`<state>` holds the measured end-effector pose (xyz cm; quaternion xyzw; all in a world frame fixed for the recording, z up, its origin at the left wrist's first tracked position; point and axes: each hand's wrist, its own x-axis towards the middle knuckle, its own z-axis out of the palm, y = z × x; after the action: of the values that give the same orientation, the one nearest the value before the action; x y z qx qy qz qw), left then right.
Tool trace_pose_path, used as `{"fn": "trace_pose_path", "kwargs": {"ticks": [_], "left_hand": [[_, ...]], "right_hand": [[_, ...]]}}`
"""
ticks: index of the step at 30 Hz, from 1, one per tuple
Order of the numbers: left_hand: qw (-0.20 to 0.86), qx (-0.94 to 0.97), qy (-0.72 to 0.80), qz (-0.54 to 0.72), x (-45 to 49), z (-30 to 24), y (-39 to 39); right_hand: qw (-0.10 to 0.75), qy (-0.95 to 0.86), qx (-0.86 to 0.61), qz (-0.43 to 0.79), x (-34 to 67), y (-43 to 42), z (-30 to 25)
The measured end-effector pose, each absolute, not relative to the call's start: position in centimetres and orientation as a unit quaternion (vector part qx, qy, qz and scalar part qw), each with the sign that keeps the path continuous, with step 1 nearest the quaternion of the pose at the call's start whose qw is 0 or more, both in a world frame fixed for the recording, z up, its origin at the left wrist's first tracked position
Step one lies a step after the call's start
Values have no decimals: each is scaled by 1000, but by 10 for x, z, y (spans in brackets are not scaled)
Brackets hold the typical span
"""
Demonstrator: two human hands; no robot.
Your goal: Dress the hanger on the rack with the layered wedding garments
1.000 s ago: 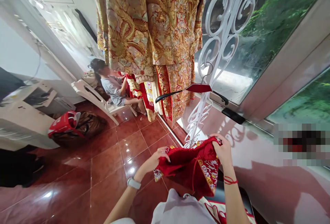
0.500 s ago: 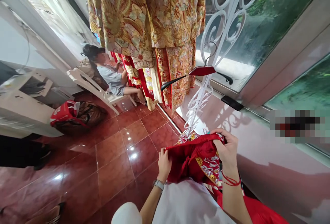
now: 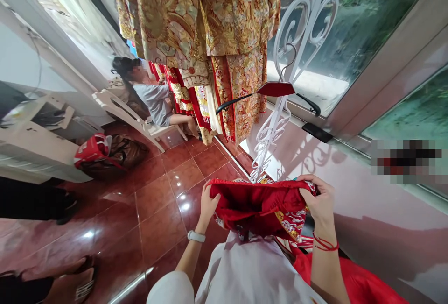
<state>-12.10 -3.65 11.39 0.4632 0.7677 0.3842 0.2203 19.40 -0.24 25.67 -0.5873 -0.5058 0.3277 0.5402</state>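
Note:
A red embroidered garment (image 3: 261,206) is stretched between my two hands in front of my body. My left hand (image 3: 208,203) pinches its left edge, fingers closed on the cloth. My right hand (image 3: 318,201), with a red string at the wrist, grips the right edge. More red fabric (image 3: 353,280) lies over my lap at the lower right. An empty red and black hanger (image 3: 273,91) hangs on the white scrolled window grille (image 3: 280,108) just above the garment.
Gold and red embroidered robes (image 3: 206,28) hang overhead. A person (image 3: 154,101) sits on a white chair (image 3: 122,112) beyond them. A red and brown bag (image 3: 105,152) lies on the red tiled floor by a white cabinet (image 3: 35,147). A sandalled foot (image 3: 75,285) shows at lower left.
My hands have drawn apart, spreading the red garment wider and flatter between them. The view has tilted slightly, bringing a foot into the lower left.

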Motion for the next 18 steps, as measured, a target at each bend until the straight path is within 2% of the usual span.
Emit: {"fn": "trace_pose_path", "kwargs": {"ticks": [4, 7, 10, 13, 16, 18], "left_hand": [[256, 464, 694, 488, -140, 149, -20], [333, 560, 610, 452, -153, 183, -9], [373, 709, 512, 309, -159, 212, -5], [371, 808, 447, 94, -160, 221, -13], [301, 815, 492, -61, -157, 205, -30], [255, 801, 535, -88, -154, 188, -39]], "right_hand": [[509, -500, -601, 360, 214, -17, 233], [494, -477, -622, 375, 232, -32, 211], [492, -445, -649, 371, 247, -43, 195], [509, -419, -664, 353, 252, -49, 193], [530, -430, -647, 340, 246, -50, 204], [535, -452, -631, 334, 240, -51, 214]]}}
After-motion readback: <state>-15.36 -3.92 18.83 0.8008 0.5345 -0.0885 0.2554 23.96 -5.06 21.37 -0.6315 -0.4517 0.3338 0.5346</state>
